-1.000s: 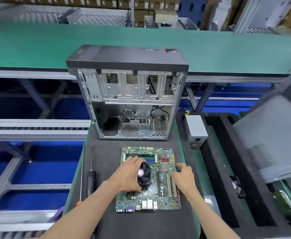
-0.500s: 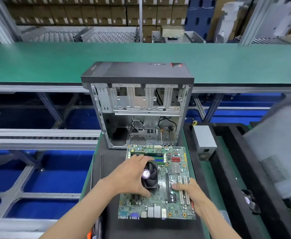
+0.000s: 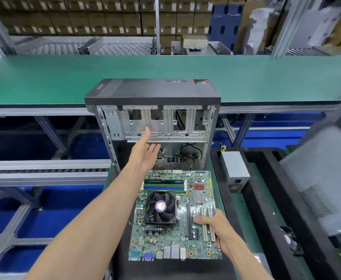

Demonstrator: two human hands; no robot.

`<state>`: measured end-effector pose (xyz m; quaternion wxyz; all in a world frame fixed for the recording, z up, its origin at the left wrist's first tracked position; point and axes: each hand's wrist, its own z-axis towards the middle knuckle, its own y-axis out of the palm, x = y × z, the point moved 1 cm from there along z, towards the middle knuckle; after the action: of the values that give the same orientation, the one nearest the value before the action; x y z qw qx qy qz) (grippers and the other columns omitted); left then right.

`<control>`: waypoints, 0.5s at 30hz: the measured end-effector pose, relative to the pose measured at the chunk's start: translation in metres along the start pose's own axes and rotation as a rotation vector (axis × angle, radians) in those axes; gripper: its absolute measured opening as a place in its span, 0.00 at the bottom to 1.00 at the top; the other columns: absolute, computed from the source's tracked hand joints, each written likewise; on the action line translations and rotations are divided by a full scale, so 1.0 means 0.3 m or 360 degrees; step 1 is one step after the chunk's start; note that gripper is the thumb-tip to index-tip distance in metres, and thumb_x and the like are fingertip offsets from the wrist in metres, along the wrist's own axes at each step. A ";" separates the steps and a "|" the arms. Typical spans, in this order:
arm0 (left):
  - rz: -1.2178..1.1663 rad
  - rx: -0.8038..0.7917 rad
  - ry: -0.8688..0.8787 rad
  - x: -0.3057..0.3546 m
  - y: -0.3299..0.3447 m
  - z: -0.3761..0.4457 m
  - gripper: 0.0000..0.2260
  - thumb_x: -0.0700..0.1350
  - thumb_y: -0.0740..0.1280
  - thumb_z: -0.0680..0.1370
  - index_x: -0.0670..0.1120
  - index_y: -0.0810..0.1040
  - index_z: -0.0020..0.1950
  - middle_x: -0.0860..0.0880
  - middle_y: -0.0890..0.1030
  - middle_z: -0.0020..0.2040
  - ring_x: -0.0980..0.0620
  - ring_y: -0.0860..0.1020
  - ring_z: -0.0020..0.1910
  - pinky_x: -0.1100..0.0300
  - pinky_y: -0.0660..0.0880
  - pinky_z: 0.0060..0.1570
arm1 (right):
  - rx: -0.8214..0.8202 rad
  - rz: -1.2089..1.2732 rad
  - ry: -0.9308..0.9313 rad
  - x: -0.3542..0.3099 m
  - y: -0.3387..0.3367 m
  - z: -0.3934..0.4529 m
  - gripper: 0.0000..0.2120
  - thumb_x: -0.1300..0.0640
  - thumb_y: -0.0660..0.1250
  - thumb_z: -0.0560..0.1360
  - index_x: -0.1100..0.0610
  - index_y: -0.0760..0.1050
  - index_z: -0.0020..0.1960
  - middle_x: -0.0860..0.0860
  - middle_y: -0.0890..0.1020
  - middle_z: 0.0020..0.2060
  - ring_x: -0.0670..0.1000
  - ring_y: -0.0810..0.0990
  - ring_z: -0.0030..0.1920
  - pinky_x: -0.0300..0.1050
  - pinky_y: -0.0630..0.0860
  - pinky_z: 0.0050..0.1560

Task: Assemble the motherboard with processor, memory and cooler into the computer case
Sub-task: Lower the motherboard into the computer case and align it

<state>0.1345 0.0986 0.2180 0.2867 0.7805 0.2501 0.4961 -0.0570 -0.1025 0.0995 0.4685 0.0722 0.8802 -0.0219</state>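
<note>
1. Off the cooler [image 3: 160,208] now, the left hand [image 3: 145,151] has lifted and reached forward to the open side of the computer case [image 3: 152,118]; 0.5 s ago it lay over the fan.
2. That left arm stretches nearly straight, up and away from the body. Its palm is turned to the right, thumb pointing up toward the drive bays, fingers straight and loosely spread. It holds nothing.
3. The right hand [image 3: 216,223] stays at the right edge of the motherboard [image 3: 171,235], fingers curled over the white expansion slots [image 3: 208,223] and pinching the board's edge. The thumb is hidden beneath.
4. Green and crowded, the motherboard lies on the black mat [image 3: 121,259], its far edge just at the mouth of the case. 4 memory slots sit beyond the cooler.
5. The case stands upright at the far end of the mat, its side panel off.
6. A grey power supply [image 3: 234,170] lies just right of the board.
</note>
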 end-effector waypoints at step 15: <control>-0.0164 0.0048 0.0025 -0.024 -0.011 0.107 0.09 0.47 0.73 0.69 0.43 0.87 0.43 0.44 0.85 0.47 0.46 0.85 0.51 0.47 0.83 0.50 | -0.0086 0.0082 -0.0026 -0.068 0.040 0.078 0.53 0.48 0.82 0.53 0.55 0.59 0.70 0.51 0.68 0.68 0.49 0.68 0.63 0.47 0.62 0.61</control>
<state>0.1608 0.0898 0.2002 0.2982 0.7668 0.2996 0.4830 -0.0249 -0.0953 0.1036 0.4779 0.0820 0.8745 0.0133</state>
